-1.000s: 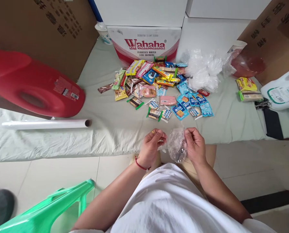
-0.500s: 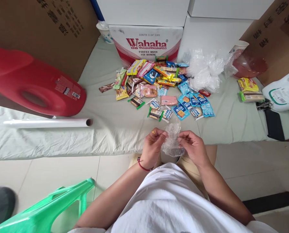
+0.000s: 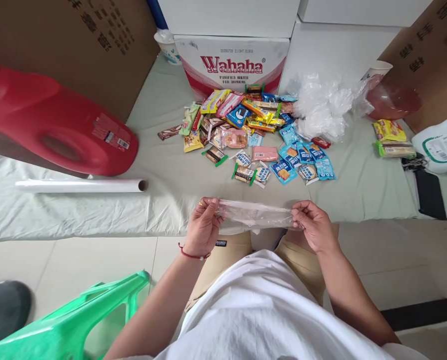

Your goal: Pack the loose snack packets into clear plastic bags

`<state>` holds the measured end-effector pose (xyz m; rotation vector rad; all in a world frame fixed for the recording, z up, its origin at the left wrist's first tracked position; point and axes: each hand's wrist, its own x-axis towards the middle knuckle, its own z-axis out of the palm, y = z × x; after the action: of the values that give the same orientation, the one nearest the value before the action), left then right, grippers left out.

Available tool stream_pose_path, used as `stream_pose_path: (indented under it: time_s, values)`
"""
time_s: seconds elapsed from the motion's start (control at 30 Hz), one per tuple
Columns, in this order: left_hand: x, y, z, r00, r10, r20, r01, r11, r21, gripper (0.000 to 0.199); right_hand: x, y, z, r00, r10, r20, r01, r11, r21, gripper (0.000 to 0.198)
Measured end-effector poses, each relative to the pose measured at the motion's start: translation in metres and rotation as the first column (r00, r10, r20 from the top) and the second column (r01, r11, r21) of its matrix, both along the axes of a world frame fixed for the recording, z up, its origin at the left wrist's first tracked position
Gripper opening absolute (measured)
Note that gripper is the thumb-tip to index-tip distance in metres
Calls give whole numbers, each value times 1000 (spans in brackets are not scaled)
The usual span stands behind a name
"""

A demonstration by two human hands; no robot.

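A clear plastic bag is stretched wide between my two hands, over the front edge of the covered table. My left hand pinches its left end between thumb and fingers. At the opposite end, my right hand grips the plastic the same way. Just beyond lies a heap of small wrapped snacks, with blue biscuit packets, a pink packet and a green-ended bar closest to the bag. Crumpled clear plastic bags are piled to the right of the heap.
A red jug and a white roll lie on the left of the table. A Wahaha carton stands behind. At right are two snacks, a white jug and a black object. A green stool stands below left.
The crumpled plastic bag has been pulled out into a wide strip. My left hand has moved left and my right hand slightly right, widening the gap between them.
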<state>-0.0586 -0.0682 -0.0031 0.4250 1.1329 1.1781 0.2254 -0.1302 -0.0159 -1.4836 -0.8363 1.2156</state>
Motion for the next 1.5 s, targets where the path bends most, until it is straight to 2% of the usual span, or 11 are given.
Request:
stream_pose_path:
  time_s: [0.1, 0.23, 0.43, 0.57, 0.73, 0.83, 0.97, 1.03, 1.17, 1.37, 1.5]
  values:
    - [4, -4, 2, 998, 10, -60, -7, 998, 58, 51, -3, 1, 4, 953, 51, 300, -88, 990, 110, 35]
    - [14, -10, 6, 988, -104, -111, 118, 985, 124, 49, -22, 13, 20, 697, 26, 716, -342, 890, 301, 50]
    - [14, -11, 13, 980, -140, -145, 170, 959, 225, 45, -40, 41, 21, 407, 166, 898, -588, 800, 118, 30]
    - [-4, -9, 11, 984, -45, -171, 92, 957, 276, 42, -19, 41, 8, 601, 247, 760, -490, 865, 106, 18]
    - [-23, -14, 0, 915, -149, -374, 262, 926, 273, 35, -2, 32, -2, 816, 187, 547, -299, 946, 122, 15]
    - [-27, -18, 6, 798, -342, -496, 531, 788, 311, 30, -3, 32, -1, 807, 39, 590, -216, 948, 233, 15]
    - [-27, -18, 19, 471, -730, -495, 881, 417, 223, 30, -6, 36, 3, 849, -19, 529, -186, 925, 332, 14]
    - [-23, -19, 20, 504, -711, -491, 858, 476, 191, 44, -8, 38, 5, 862, -16, 507, -200, 908, 367, 13]
    - [-1, -19, 13, 732, -332, -595, 549, 804, 227, 45, -14, 42, 8, 848, -13, 531, -244, 878, 412, 12]
    - [47, -16, 10, 669, -279, -689, 548, 812, 203, 35, -20, 41, 19, 839, 16, 543, -295, 852, 432, 14]
    - [56, -13, 9, 765, -352, -539, 526, 824, 209, 48, -11, 37, 17, 824, -4, 566, -280, 867, 413, 13]
